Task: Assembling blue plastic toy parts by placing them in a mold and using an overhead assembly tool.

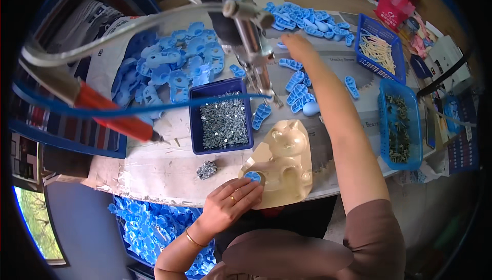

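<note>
My left hand [233, 201] is closed at the lower left edge of a beige, bear-shaped moulded holder [300, 164]. Its fingers press on a small blue plastic part [252, 176] there. Stretched far across the table, my right hand [299, 47] has its fingers closed at a blue piece [282, 45], just short of a pile of foot-shaped blue parts [312, 21]. More ribbed blue parts [296, 94] lie between that hand and the holder. A pneumatic screwdriver [256, 59] hangs over the table, its tip above a single blue part [261, 116].
A dark blue box [193, 126] of small metal pieces stands left of the holder, a small metal heap [206, 170] before it. Large blue shells [179, 62] pile behind. Blue baskets [402, 72] [384, 141] stand right. A red-handled tool [118, 121] hangs left. A bin of blue parts [154, 228] sits below.
</note>
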